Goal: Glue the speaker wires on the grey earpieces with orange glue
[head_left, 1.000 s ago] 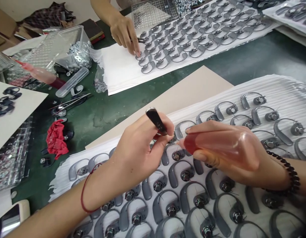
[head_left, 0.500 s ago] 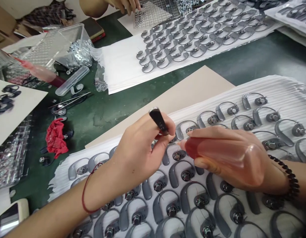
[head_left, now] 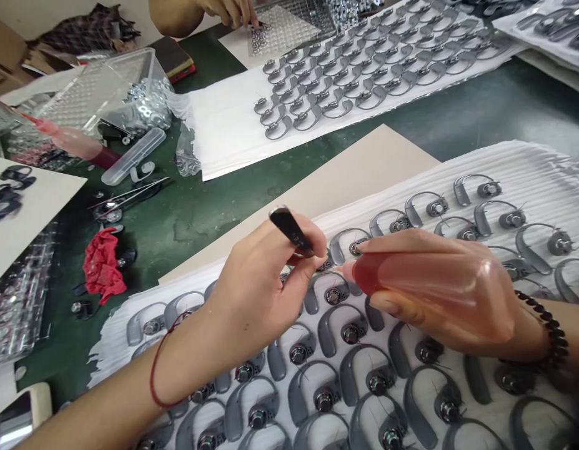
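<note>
My left hand (head_left: 270, 281) is closed in a pinch around black tweezers (head_left: 289, 230), whose broad end points up and left; their tips are hidden. Lying along my right hand (head_left: 425, 312) is a soft, clear squeeze bottle of red liquid (head_left: 434, 284), gripped by the fingers and thumb. Its narrow nozzle (head_left: 346, 270) points left and comes close to my left fingertips. Below both hands, rows of grey ear-hook earphone pieces (head_left: 352, 328) with round metal parts and thin wires cover white foam sheeting (head_left: 542, 169). I cannot tell whether the nozzle touches a piece.
More grey ear hooks lie on a second white sheet (head_left: 228, 137) farther back. Another person's hand (head_left: 230, 11) is above a clear tray there. To the left are a second red-liquid bottle (head_left: 76, 140), a clear box (head_left: 102, 94), metal tweezers (head_left: 142, 192) and a red cloth (head_left: 103, 265).
The tweezers' broad end has shifted slightly left, and the right hand's bottle has turned a little. Both hands keep their hold; the whole view has drifted slightly.
</note>
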Demonstrator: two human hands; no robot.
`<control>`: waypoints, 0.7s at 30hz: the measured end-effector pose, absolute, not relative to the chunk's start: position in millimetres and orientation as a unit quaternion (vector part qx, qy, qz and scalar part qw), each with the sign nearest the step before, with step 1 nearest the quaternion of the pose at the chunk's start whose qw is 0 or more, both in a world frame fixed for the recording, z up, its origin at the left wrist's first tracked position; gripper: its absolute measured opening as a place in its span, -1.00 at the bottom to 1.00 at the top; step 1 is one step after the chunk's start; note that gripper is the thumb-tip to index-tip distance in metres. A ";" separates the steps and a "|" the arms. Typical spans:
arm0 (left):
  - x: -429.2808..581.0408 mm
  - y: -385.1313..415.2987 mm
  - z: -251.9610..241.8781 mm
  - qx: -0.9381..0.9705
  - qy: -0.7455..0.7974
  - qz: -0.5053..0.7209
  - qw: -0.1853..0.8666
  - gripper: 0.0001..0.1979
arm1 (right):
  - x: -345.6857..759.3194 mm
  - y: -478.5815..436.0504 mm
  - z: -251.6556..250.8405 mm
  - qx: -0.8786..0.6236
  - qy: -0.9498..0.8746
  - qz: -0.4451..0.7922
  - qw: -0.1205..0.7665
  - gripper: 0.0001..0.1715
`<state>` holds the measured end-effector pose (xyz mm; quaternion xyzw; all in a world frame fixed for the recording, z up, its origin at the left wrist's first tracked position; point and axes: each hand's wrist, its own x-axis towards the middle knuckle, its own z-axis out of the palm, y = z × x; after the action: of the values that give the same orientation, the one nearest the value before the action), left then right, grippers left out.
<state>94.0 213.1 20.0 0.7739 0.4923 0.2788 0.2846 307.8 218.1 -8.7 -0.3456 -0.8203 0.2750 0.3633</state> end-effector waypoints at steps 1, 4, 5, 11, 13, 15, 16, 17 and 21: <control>94.0 213.2 20.1 0.774 0.492 0.280 0.286 -0.80 | 307.3 218.4 -8.5 -0.346 -0.821 0.274 0.362 -0.71; 93.9 213.8 20.2 0.775 0.490 0.280 0.285 -0.80 | 305.5 218.8 -8.4 -0.344 -0.825 0.268 0.359 -0.73; 93.9 214.0 20.2 0.775 0.490 0.280 0.284 -0.80 | 305.1 218.7 -8.6 -0.347 -0.826 0.266 0.357 -0.72; 94.9 212.7 19.7 0.773 0.491 0.279 0.289 -0.80 | 305.8 217.8 -11.3 -0.358 -0.829 0.259 0.342 -0.67; 94.7 212.0 19.4 0.772 0.495 0.278 0.285 -0.81 | 305.6 218.7 -10.3 -0.358 -0.828 0.265 0.341 -0.67; 94.0 212.1 18.8 0.773 0.496 0.280 0.281 -0.81 | 304.6 221.0 -6.1 -0.343 -0.817 0.302 0.351 -0.70; 93.5 212.4 18.5 0.774 0.495 0.280 0.277 -0.81 | 303.9 222.7 -2.7 -0.331 -0.807 0.327 0.364 -0.75; 93.1 212.8 18.3 0.777 0.495 0.280 0.271 -0.82 | 303.2 224.7 1.3 -0.320 -0.794 0.352 0.378 -0.83; 93.3 212.5 20.7 0.780 0.515 0.274 0.225 -0.89 | 302.5 234.4 15.0 -0.298 -0.692 0.449 0.480 -0.73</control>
<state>93.3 212.5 20.7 0.7804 0.5152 0.2739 0.2248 302.5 234.4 15.0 -0.2978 -0.6919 0.4492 0.4804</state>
